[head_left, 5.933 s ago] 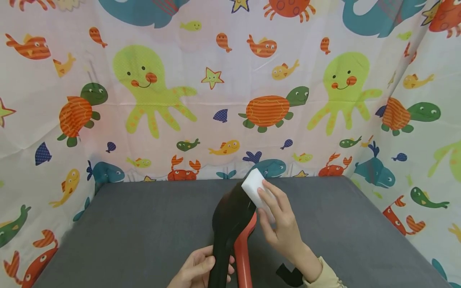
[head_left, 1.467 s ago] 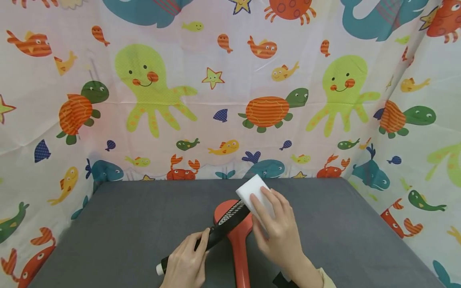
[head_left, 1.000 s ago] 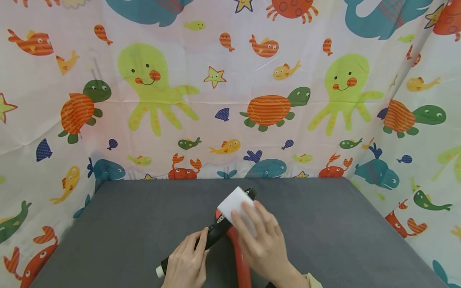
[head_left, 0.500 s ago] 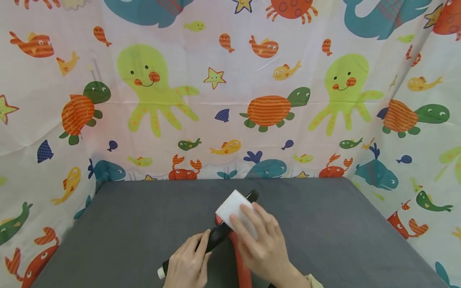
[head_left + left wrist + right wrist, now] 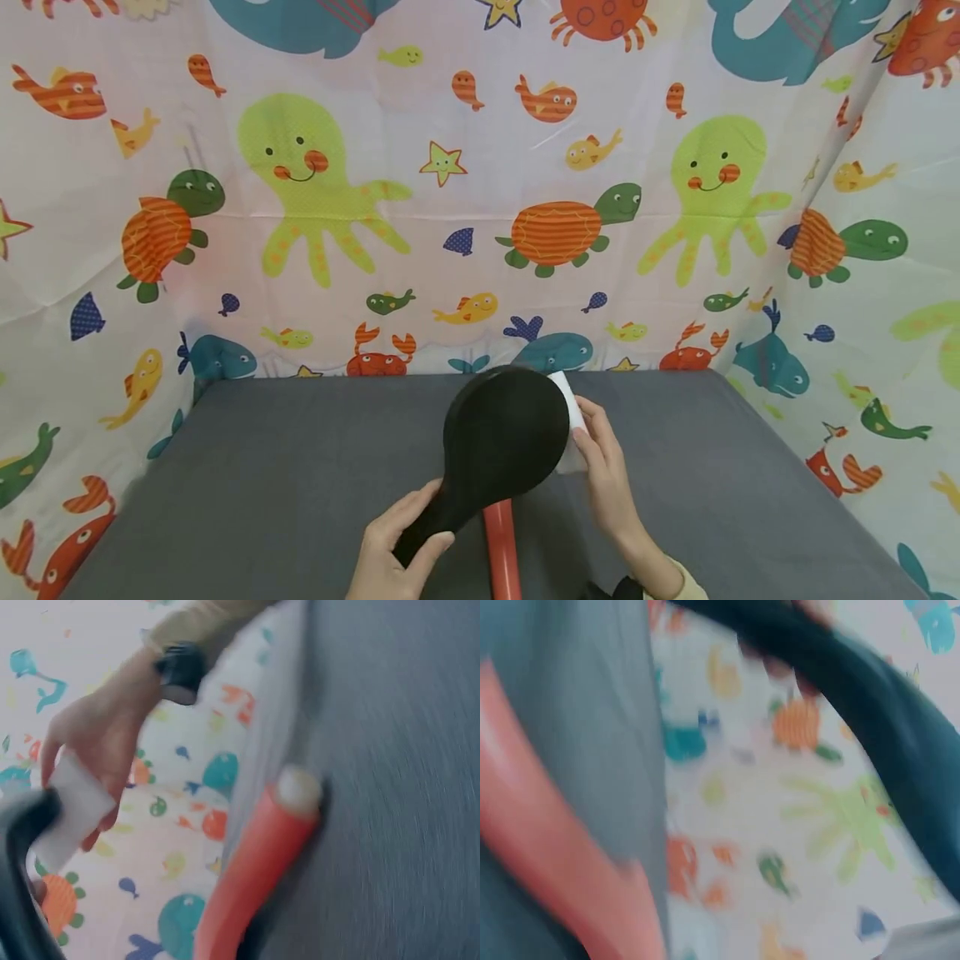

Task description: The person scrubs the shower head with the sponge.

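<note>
My left hand (image 5: 397,542) grips the handle of a black handheld shower head (image 5: 502,433), thumb along the near side. Its smooth, rounded back faces the head camera, raised over the table. At the right rim of that head, my right hand (image 5: 607,467) pinches a white sponge block (image 5: 570,454), partly hidden behind the rim. Below lies a red shower head (image 5: 502,550), mostly covered by the black one in the head view; the left wrist view shows the white end (image 5: 298,791) of its handle. Blurred in the right wrist view, the black handle (image 5: 855,690) crosses the top.
A grey cloth-covered table (image 5: 300,483) extends to both sides of the hands. Behind and beside it hangs a white curtain (image 5: 420,108) printed with sea animals. A black device (image 5: 180,671) is strapped to the right wrist.
The black shower head, seen edge-on half a second ago, has turned its broad back toward the head camera. The sponge has shifted from on top of it to its right rim.
</note>
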Available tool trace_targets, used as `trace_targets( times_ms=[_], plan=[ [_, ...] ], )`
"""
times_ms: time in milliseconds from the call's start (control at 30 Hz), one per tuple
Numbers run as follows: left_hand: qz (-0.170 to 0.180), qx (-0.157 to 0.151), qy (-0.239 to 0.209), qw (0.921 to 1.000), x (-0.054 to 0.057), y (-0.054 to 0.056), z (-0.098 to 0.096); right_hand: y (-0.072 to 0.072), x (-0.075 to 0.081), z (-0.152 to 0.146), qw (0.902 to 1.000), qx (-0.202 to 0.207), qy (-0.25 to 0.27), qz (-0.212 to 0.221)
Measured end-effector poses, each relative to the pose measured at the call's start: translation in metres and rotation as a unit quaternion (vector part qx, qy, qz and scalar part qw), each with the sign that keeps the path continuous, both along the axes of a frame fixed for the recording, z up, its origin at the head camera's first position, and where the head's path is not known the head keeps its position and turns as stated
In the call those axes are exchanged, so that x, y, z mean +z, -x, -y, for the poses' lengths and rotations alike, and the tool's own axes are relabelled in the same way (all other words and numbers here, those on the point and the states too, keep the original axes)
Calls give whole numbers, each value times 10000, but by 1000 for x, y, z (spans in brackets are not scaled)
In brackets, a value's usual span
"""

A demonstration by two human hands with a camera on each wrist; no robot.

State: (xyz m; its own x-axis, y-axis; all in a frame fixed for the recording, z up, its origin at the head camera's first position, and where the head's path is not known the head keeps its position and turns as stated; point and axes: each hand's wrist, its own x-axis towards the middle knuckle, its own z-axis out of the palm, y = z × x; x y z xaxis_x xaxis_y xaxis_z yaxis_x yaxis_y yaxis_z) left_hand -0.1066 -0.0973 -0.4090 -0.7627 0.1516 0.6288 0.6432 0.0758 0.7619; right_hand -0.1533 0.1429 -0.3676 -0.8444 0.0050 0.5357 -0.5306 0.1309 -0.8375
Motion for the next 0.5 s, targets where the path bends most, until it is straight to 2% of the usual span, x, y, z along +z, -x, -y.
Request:
trace_targets(
  times_ms=[67, 133, 167, 233, 267, 300, 333, 367, 400, 433, 500],
  plan=[
    [241, -577, -439, 9971, 3, 1, 2, -6, -2, 7, 9948, 694, 696, 257],
    [449, -1337, -814, 9866, 4, 3, 6, -13, -3, 15, 9797, 1417, 1391, 281],
    [570, -1786, -960, 9776, 5, 4, 7, -16, -4, 20, 9694, 1766, 1692, 232],
    [816, -2613, -1212, 9541, 4, 7, 9, -23, -3, 28, 9437, 2442, 2226, 154],
    [983, -2881, -1316, 9434, 4, 8, 10, -26, -2, 32, 9296, 2715, 2489, 149],
    [1048, -3058, -1369, 9363, 3, 10, 10, -29, -1, 35, 9145, 2968, 2746, 160],
    [1172, -3097, -1387, 9333, 2, 10, 10, -31, 0, 37, 9022, 3165, 2925, 170],
    [1342, -3072, -1400, 9317, 2, 10, 9, -34, 1, 39, 8942, 3286, 3034, 199],
    [1498, -2896, -1330, 9359, 2, 10, 8, -36, 3, 41, 8885, 3348, 3126, 255],
    [1700, -2652, -1241, 9409, 2, 9, 8, -38, 4, 42, 8864, 3361, 3168, 300],
    [2084, -2180, -1002, 9482, 2, 7, 6, -41, 6, 45, 8932, 3169, 3158, 455]
  ],
)
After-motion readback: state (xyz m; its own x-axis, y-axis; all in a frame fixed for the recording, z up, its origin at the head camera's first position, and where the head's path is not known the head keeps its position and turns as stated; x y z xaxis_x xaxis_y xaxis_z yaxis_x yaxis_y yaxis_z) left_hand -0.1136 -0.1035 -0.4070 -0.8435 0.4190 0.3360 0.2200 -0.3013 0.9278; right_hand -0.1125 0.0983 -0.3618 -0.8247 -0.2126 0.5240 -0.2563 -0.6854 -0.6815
